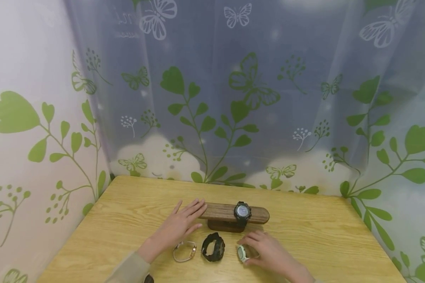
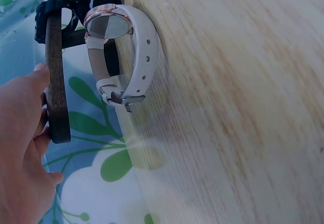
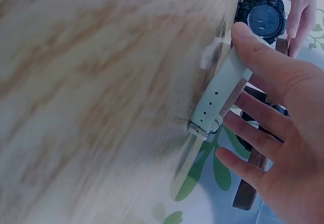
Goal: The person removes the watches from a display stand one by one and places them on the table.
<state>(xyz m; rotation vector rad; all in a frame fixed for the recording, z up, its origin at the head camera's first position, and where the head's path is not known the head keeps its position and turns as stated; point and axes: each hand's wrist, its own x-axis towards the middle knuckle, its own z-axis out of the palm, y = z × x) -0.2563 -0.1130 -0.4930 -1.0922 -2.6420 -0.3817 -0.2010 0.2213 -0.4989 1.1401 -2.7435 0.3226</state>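
A dark wooden watch stand (image 1: 219, 211) carries a black digital watch (image 1: 242, 212) near its right end. My left hand (image 1: 178, 223) touches the bar's left end, fingers extended across it; in the left wrist view the thumb lies against the bar (image 2: 58, 102). A pale green watch (image 1: 241, 254) is pinched by my right hand (image 1: 269, 251), just above or on the table; its holed strap (image 3: 215, 97) and buckle show in the right wrist view. Between the hands a black chunky watch (image 1: 213, 247) stands on its side. Left of it is a white-strapped watch (image 2: 144, 52) with a rose-gold case.
The wooden table (image 1: 322, 232) runs back to a blue curtain (image 1: 212, 78) printed with leaves and butterflies. Matching pale cloth (image 1: 32, 165) closes off the left side. A small dark object (image 1: 148, 279) shows beside the left sleeve at the bottom edge.
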